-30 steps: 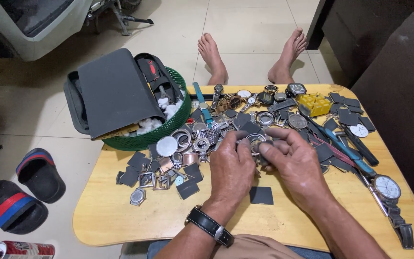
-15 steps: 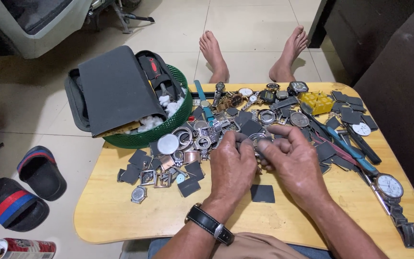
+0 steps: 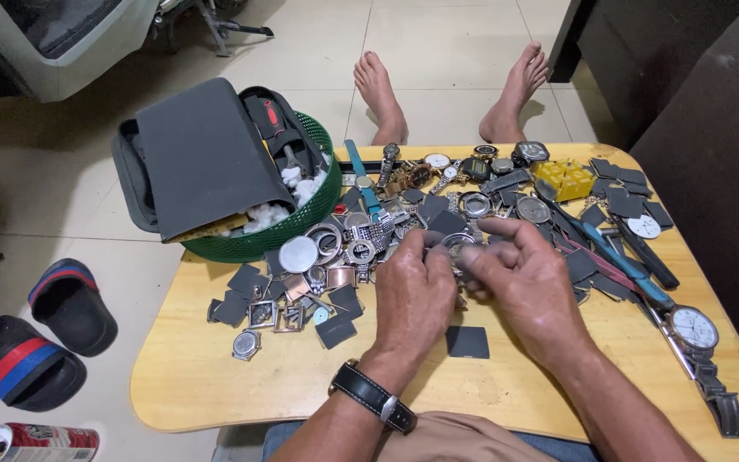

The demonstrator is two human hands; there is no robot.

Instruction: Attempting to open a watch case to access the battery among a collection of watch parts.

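- The left hand (image 3: pixel 415 291) lies palm-down near the middle of the wooden table (image 3: pixel 190 376), knuckles toward 12 o'clock, fingers curled in tight; a black-strapped wristwatch (image 3: pixel 373 396) sits on its wrist.
- The right hand (image 3: pixel 530 287) lies just beside it at 3 o'clock, fingers bent narrowly toward the left hand, index finger stretched toward 10 o'clock.
- Between the two sets of fingertips sits a small round metal watch case (image 3: pixel 458 245), pinched from both sides; most of it is hidden by the fingers.
- At 12 o'clock of the hands spreads a pile of watch parts (image 3: pixel 361 239): shiny steel rings, case backs, link bracelets, dull grey square pads.
- At 10 o'clock stands a green plastic basket (image 3: pixel 318 201) holding a grey zip pouch (image 3: pixel 203 154) and white cotton.
- At 3 o'clock lies a white-dialled watch (image 3: pixel 694 328) on a metal bracelet; at 1 o'clock a yellow block (image 3: pixel 564 177).
- A dark square pad (image 3: pixel 467 341) lies at 6 o'clock of the hands.
- Compared with a second ago, both hands stay in nearly the same spot, fingers slightly rearranged around the case; the parts around them lie unchanged.
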